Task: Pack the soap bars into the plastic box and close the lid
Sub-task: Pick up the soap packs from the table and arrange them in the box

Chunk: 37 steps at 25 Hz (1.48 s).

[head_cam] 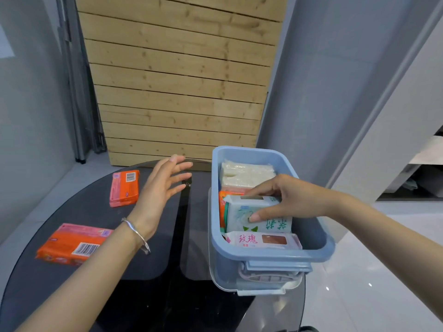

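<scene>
We've got the right hand clamping the white-green soap bar in the plastic box, left hand spread empty; the bar is probably stiff and light with a slick wrap, so we grip opposite edges.

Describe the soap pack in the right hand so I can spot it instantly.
Find the blue plastic box on the right side of the dark round table. Midway along it, the right hand pinches a white pack with green characters; the pack nearer the camera has pink characters, and the bars behind are plain white.
</scene>
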Motion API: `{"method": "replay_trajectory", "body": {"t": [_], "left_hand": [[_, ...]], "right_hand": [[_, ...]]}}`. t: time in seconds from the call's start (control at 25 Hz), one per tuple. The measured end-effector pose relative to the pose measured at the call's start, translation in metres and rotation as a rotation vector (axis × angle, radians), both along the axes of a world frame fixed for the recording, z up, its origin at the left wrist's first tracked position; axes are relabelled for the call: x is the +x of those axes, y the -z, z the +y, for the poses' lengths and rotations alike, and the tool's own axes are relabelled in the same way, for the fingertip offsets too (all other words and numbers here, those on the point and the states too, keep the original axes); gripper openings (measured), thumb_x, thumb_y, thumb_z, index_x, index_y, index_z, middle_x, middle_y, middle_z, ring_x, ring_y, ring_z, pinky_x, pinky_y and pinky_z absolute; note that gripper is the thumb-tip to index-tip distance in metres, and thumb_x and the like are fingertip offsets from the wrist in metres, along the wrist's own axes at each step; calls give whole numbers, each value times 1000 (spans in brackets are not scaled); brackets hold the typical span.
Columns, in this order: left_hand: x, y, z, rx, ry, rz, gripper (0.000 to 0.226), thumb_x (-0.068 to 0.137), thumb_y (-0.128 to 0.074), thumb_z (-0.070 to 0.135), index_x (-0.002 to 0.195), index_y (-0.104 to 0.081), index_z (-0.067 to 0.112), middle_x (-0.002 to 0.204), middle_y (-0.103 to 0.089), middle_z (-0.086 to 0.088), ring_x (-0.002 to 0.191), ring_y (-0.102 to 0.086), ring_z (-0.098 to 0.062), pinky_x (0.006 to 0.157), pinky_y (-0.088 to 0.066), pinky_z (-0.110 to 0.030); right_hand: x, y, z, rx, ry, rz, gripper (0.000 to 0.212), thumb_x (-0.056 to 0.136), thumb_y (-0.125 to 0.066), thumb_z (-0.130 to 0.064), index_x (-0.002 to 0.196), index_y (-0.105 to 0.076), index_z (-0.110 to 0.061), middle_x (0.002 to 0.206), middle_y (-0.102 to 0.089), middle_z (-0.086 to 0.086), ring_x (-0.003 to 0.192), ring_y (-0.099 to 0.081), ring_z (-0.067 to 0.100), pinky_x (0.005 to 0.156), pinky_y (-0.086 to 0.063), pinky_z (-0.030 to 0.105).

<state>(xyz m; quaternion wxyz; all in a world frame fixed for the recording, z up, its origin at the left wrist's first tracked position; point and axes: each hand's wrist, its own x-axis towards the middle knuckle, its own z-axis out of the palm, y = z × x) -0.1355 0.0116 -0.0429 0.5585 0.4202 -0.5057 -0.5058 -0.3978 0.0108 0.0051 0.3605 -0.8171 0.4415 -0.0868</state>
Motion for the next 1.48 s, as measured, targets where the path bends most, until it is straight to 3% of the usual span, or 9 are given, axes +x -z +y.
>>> {"method": "replay_trajectory", "body": {"t": [0.24,0.4,0.56,0.64,0.88,0.96,1.08,1.2,1.48], "left_hand": [[-18,2,-1,33,9,26,37,97,-35,33,124,-53,15,124,-62,-4,113,-59,-17,99,-46,-34],[-24,6,-4,17,6,-7,34,97,-36,31,122,-54,17,124,-61,-3,113,-58,-17,98,-45,-34],[-21,9,-8,27,-21,-24,34,97,-36,31,122,-54,17,124,-61,-3,114,-58,-17,99,-45,-34],[-21,10,-10,35,-31,-32,35,97,-36,31,123,-54,16,124,-61,-3,114,-58,-17,100,-45,-35],[-14,15,-15,42,-53,-64,35,97,-37,29,124,-53,15,125,-60,-4,115,-57,-18,101,-44,-37],[-9,16,-17,40,-69,-77,33,97,-38,30,122,-54,17,124,-60,-3,114,-57,-17,101,-44,-37],[1,20,-17,38,-89,-90,31,96,-38,31,120,-55,19,123,-61,-2,114,-57,-17,100,-44,-36],[13,24,-17,39,-102,-107,31,97,-38,30,120,-55,18,123,-61,-2,114,-57,-17,99,-44,-35],[55,31,-8,21,-172,-235,23,94,-47,26,112,-59,20,121,-61,-1,113,-57,-16,96,-43,-33]], "right_hand": [[-3,4,-7,147,-7,16,42,76,-70,-51,115,-67,-38,108,-75,-7,96,-72,13,82,-59,32],[-4,12,-12,-145,99,-8,39,81,-69,-40,119,-66,-31,116,-66,-18,108,-61,3,91,-52,24],[-3,21,-10,-129,23,136,65,72,-73,-52,131,-49,-42,133,-50,-23,122,-48,1,103,-41,19],[0,27,-11,-189,13,166,67,73,-74,-48,133,-44,-44,136,-48,-20,124,-47,3,105,-40,20],[-7,9,-34,-307,129,-24,61,73,-79,-34,129,-55,-30,121,-56,-18,110,-54,-6,86,-45,5],[-7,4,-48,-356,165,-42,60,72,-81,-28,127,-57,-25,120,-59,-13,107,-58,0,87,-46,8],[-1,8,-69,-439,194,78,55,74,-80,-24,125,-61,-21,122,-61,-9,109,-58,9,94,-45,21],[4,17,-81,-569,216,141,45,75,-78,-21,119,-67,-21,123,-65,-5,112,-56,13,94,-39,21],[13,16,-72,-584,303,78,42,79,-74,-23,120,-65,-20,125,-63,-6,116,-56,13,97,-38,21]]}}
